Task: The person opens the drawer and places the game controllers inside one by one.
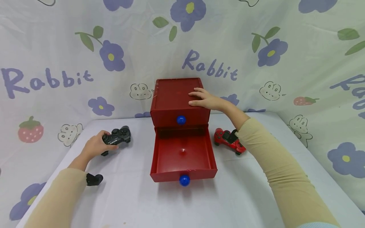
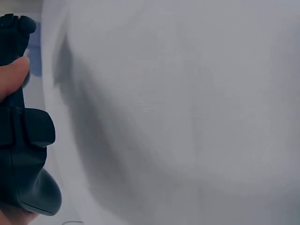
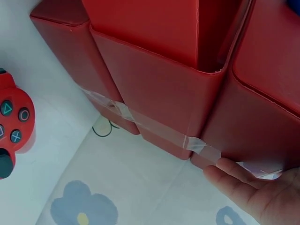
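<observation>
My left hand (image 1: 95, 146) grips a black game controller (image 1: 121, 135) by one end, left of a red drawer cabinet (image 1: 176, 93). In the left wrist view the controller (image 2: 28, 159) shows at the left edge, with its shadow on the cloth and a thumb against it. My right hand (image 1: 207, 100) lies on the cabinet's top near the right edge, fingers extended. Below the closed top drawer with its blue knob (image 1: 181, 120), a drawer (image 1: 182, 160) stands pulled out with nothing in it. A red game controller (image 1: 219, 136) lies right of the cabinet, partly behind the right wrist's camera.
The table (image 1: 128, 199) has a white cloth. A patterned fabric backdrop (image 1: 137, 63) rises behind the cabinet and at both sides. Clear tape (image 3: 161, 130) runs across the cabinet's stacked sections. The open drawer's blue knob (image 1: 184, 180) juts toward the front.
</observation>
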{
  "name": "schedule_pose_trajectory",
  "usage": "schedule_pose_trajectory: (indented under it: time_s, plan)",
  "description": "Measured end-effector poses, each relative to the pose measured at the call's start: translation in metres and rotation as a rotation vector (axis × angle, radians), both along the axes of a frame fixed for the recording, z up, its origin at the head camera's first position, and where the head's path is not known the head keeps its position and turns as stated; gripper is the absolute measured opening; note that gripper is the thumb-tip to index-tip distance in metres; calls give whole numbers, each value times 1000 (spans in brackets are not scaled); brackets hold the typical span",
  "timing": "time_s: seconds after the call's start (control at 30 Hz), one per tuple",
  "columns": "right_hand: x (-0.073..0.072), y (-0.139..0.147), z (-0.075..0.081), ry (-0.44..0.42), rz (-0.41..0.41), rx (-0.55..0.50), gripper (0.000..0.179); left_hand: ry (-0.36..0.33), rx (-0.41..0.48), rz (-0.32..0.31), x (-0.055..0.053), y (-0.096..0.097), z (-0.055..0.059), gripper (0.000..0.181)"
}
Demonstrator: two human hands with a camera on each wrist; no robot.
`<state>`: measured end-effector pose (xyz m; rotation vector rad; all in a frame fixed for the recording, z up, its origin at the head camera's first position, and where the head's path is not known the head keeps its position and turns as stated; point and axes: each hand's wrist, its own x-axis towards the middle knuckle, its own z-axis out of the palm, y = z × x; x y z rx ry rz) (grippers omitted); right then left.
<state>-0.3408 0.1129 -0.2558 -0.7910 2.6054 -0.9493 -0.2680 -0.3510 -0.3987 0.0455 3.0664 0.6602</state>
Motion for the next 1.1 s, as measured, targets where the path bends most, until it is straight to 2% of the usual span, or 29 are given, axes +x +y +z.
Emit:
schedule_pose_trajectory:
  time_s: [0.5,0.77,0.97,1.1]
  plan:
    - [2,0,0,3,0,-4,61,79,-44,-43,5,8,49,75]
    - [3,0,0,6,-3,-7,61,72,-31,-69,12,10,74,75]
    - [3,0,-1,9,-4,-9,60,46,-59,-68,19,11,92,77]
    - [3,0,0,10,-3,-14,60,39,-65,-89,24,12,103,77]
